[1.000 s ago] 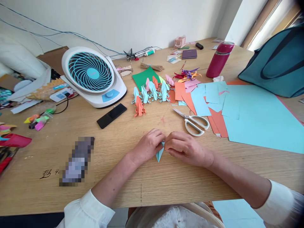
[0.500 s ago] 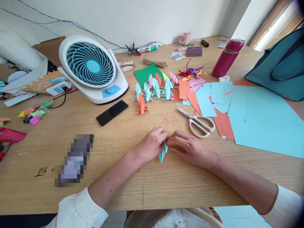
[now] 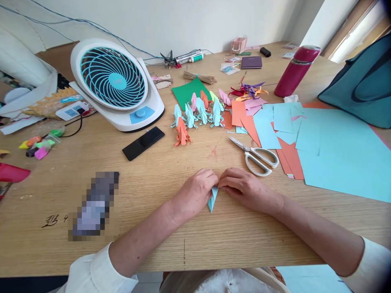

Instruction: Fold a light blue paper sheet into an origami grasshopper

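Observation:
A small piece of folded light-blue origami paper [image 3: 212,199] points toward me near the front of the wooden table. My left hand [image 3: 198,188] is closed on its left side, and my right hand [image 3: 244,189] pinches its upper right edge. Fingers cover the paper's far part; only the pointed near end shows. Beyond my right hand lie scissors [image 3: 258,158] with pale handles, blades slightly apart. Farther off stand several folded paper figures, among them an orange one [image 3: 182,133] at the front and light-blue ones [image 3: 201,112] behind.
Sheets of light-blue paper [image 3: 345,150] and orange paper [image 3: 290,156] spread over the right side. A magenta bottle [image 3: 296,72] and a teal bag [image 3: 363,85] stand behind them. On the left are a fan [image 3: 117,81], a black phone [image 3: 143,143] and a blurred-out object [image 3: 94,205].
The folded paper's near end now looks narrower and flatter, its flaps closer together. Both hands stay on it, with a slight shift of the fingers. The whole view has shifted slightly.

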A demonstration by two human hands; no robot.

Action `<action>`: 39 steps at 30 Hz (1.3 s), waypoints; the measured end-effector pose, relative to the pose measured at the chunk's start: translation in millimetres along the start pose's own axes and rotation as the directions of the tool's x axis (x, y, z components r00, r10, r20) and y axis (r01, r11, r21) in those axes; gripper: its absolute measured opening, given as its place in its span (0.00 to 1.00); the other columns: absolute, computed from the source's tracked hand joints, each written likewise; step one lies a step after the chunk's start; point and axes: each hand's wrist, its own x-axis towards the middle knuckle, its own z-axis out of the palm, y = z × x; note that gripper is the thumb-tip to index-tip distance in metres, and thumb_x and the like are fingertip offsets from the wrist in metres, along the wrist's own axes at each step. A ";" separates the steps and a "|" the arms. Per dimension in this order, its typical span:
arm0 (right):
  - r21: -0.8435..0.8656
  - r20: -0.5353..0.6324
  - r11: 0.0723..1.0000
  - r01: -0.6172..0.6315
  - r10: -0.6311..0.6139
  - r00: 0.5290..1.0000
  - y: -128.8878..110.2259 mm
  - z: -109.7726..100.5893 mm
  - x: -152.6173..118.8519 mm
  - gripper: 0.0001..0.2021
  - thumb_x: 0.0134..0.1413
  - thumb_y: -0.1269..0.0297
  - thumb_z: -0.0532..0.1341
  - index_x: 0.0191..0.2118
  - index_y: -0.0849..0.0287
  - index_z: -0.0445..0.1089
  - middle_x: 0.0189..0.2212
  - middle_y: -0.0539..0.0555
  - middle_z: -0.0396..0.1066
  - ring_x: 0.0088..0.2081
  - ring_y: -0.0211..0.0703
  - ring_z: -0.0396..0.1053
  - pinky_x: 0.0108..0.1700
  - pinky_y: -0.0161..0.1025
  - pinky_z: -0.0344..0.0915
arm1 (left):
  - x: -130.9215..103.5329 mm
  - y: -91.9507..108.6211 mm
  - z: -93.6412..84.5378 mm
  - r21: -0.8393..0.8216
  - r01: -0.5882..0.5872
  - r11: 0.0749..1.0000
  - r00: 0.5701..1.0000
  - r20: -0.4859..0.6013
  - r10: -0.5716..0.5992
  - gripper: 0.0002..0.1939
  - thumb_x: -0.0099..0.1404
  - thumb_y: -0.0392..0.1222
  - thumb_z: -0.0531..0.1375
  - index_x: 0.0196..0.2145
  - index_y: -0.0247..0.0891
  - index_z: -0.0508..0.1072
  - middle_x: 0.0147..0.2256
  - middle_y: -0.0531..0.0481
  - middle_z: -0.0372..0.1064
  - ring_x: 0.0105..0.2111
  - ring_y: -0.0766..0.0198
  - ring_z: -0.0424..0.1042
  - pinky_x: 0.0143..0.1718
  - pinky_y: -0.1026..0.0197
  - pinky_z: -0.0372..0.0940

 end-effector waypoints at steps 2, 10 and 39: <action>-0.001 0.009 1.000 0.013 -0.013 1.000 0.7 -0.3 0.0 0.10 0.63 0.76 0.55 0.40 0.59 0.73 0.37 0.57 0.72 0.39 0.44 0.70 0.42 0.42 0.67 | -1.4 0.7 -5.3 -0.014 -0.006 1.000 0.998 0.057 0.007 0.13 0.59 0.20 0.54 0.31 0.37 0.69 0.34 0.50 0.68 0.37 0.61 0.69 0.39 0.61 0.66; -0.025 0.040 0.997 0.072 -0.071 0.997 0.7 -5.9 -1.2 0.15 0.63 0.77 0.52 0.44 0.58 0.74 0.40 0.58 0.73 0.41 0.45 0.70 0.43 0.44 0.68 | -11.6 2.9 -19.5 -0.032 -0.123 0.992 0.985 0.115 0.125 0.15 0.64 0.24 0.53 0.42 0.35 0.74 0.44 0.44 0.72 0.47 0.58 0.71 0.51 0.56 0.68; -0.107 0.062 0.990 0.092 -0.086 0.994 3.4 -9.7 -6.7 0.13 0.65 0.74 0.52 0.49 0.61 0.71 0.43 0.60 0.72 0.42 0.46 0.70 0.43 0.44 0.68 | -43.1 -6.7 -4.7 0.198 -0.314 0.929 0.945 -0.027 0.325 0.14 0.71 0.34 0.54 0.51 0.38 0.73 0.52 0.48 0.74 0.55 0.55 0.66 0.60 0.47 0.55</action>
